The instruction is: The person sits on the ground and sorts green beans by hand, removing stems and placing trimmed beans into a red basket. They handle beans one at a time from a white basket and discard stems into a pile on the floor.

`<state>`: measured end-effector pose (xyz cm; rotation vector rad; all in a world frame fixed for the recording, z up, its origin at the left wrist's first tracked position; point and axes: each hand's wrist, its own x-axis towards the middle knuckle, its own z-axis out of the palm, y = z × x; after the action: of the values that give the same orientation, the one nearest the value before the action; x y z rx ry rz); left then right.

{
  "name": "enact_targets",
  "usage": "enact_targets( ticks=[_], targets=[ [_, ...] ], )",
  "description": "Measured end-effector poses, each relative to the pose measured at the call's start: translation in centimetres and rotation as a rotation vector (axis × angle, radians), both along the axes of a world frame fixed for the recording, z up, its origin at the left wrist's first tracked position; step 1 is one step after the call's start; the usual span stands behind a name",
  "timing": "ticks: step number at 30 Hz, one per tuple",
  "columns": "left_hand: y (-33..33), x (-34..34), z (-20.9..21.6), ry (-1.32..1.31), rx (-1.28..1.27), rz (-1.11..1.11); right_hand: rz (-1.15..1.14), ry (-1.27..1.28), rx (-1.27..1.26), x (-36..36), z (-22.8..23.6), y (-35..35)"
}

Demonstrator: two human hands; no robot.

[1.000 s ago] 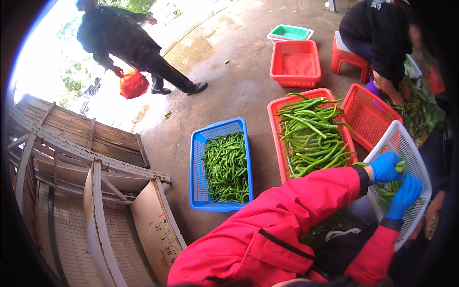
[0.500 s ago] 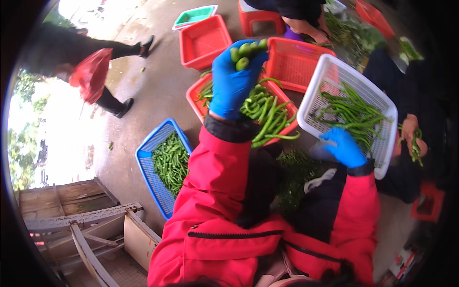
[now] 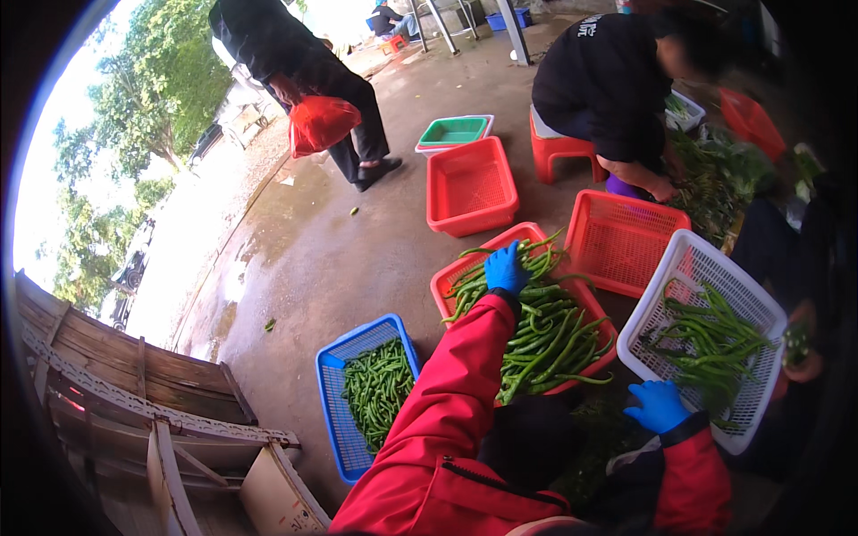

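A brown floor (image 3: pixel 393 259) spans the frame, wet left of centre. A standing person (image 3: pixel 273 40) in dark clothes is at the upper left, and a seated person (image 3: pixel 599 89) bends forward at the upper right. At the right, a white basket (image 3: pixel 645 323) sits tilted, with long green peppers (image 3: pixel 710 332) inside; in the centre, a red basket (image 3: pixel 441 288) is heaped with more, and lower left of it stands a blue basket (image 3: pixel 333 406) of shorter green peppers (image 3: pixel 377 384). Of the blue-gloved hands, the left hand (image 3: pixel 507 267) is over the red basket's upper end, among the long peppers; whether it grasps any, I cannot tell. The right hand (image 3: pixel 659 406), released, fingers parted, is just beside the white basket's lower left side.
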<state>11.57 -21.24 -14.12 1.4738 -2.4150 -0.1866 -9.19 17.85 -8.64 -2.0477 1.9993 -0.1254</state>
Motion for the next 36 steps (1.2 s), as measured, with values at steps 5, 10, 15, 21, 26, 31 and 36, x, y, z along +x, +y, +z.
enact_targets(
  ticks=[5,10,15,21,26,31,36],
  targets=[
    [1.6,1.2,-3.3,-0.181,0.457,0.121,0.031,-0.015,0.008,0.0,-0.3,-0.4],
    [1.0,2.0,-4.0,-0.008,0.346,0.122,-0.016,-0.103,0.014,0.0,-0.7,-0.5],
    [1.6,0.0,-1.1,0.160,0.037,0.132,0.007,-0.083,0.037,0.0,-0.8,-0.6],
    [10.1,-9.0,8.7,1.144,0.241,-0.261,-0.040,-0.121,0.105,0.4,-0.1,-0.2],
    [22.2,-11.9,16.7,1.455,0.918,-0.364,-0.133,-0.596,0.111,-2.9,0.5,-0.1],
    [27.1,-13.3,16.8,1.559,1.357,-0.229,-0.747,-0.242,-0.299,-10.6,-2.2,0.6],
    [25.9,-12.9,14.0,1.429,1.706,-0.074,-0.775,0.137,0.004,-13.4,-6.3,1.7]
  ],
)
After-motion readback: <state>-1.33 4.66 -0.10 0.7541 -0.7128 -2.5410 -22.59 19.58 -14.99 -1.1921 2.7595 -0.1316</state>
